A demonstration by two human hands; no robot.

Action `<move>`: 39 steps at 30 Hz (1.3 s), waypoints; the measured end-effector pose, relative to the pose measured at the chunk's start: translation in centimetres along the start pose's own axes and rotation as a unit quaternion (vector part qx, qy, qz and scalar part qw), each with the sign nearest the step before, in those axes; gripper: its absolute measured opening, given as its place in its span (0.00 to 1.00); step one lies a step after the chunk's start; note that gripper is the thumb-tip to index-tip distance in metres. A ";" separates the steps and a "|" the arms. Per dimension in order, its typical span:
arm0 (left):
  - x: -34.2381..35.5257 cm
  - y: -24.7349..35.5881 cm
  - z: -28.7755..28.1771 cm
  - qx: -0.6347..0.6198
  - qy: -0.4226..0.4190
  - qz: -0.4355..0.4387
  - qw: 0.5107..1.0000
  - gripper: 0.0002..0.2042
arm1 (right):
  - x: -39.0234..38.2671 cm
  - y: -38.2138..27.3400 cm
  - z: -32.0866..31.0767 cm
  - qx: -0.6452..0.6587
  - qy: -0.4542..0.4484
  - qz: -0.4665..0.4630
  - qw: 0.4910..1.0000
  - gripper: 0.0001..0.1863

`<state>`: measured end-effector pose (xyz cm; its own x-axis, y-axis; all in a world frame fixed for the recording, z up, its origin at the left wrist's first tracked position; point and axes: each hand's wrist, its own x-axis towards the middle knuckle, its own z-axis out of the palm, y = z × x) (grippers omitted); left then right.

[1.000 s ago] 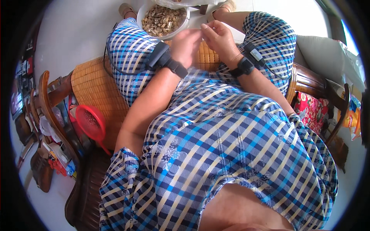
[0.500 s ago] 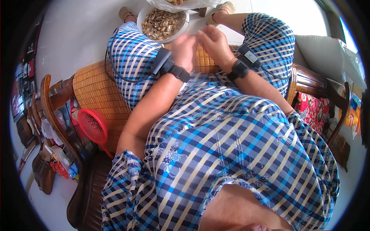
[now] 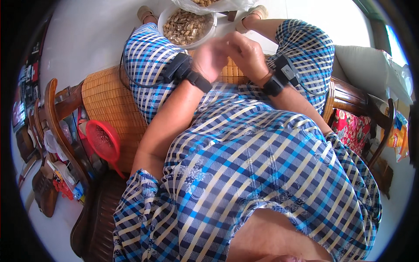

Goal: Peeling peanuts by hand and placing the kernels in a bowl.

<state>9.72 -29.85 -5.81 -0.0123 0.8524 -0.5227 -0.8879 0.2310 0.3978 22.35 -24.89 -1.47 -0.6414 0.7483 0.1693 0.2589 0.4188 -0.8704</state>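
Above my lap, my left hand (image 3: 210, 60) and my right hand (image 3: 247, 53) meet at the fingertips. The left hand is slightly blurred, with its fingers bent toward the right. My right hand is closed, its fingers curled down against the left fingertips. Anything pinched between them is hidden. Just beyond the hands, on the floor between my feet, stands a white tub (image 3: 212, 32) holding tan, broken pieces that look like peanut shells (image 3: 185, 28). A clear plastic bag (image 3: 222, 5) with tan nuts in it hangs over the tub's far side.
A red plastic colander (image 3: 114, 142) with small reddish kernels rests at my left on the bamboo-matted bench (image 3: 104, 98). Wooden armrests flank me. Dark cables run from the devices on both wrists. A large pale sack (image 3: 364, 65) and a red floral cloth (image 3: 351, 129) are at the right.
My right hand has rolled over and curled its fingers more. Both hands stay together in nearly the same place. The view has shifted slightly.
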 end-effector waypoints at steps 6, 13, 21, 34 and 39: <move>-0.7 0.4 0.1 0.111 -0.163 0.047 0.979 0.09 | 0.0 1.6 0.9 -0.032 0.042 -0.078 0.996 0.10; 0.1 0.2 -1.0 -0.059 -0.158 -0.026 0.985 0.13 | 0.0 2.1 0.8 0.100 0.038 0.038 0.994 0.12; -0.2 0.3 0.1 -0.086 -0.031 0.017 0.996 0.24 | 0.7 3.1 -1.1 0.484 0.038 0.294 0.824 0.08; -0.2 1.0 0.8 -0.117 -0.059 0.056 0.990 0.29 | 0.9 4.2 -1.3 0.414 0.017 0.205 0.887 0.09; -0.3 1.3 1.7 -0.106 -0.061 0.082 0.989 0.31 | 0.9 4.4 -0.9 0.390 0.027 0.194 0.900 0.08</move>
<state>9.37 -29.00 -3.89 -0.1195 0.9239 -0.3636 -0.9555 -0.0075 0.2949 23.58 -21.88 -4.77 -0.5699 0.7934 -0.2140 -0.1432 -0.3523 -0.9249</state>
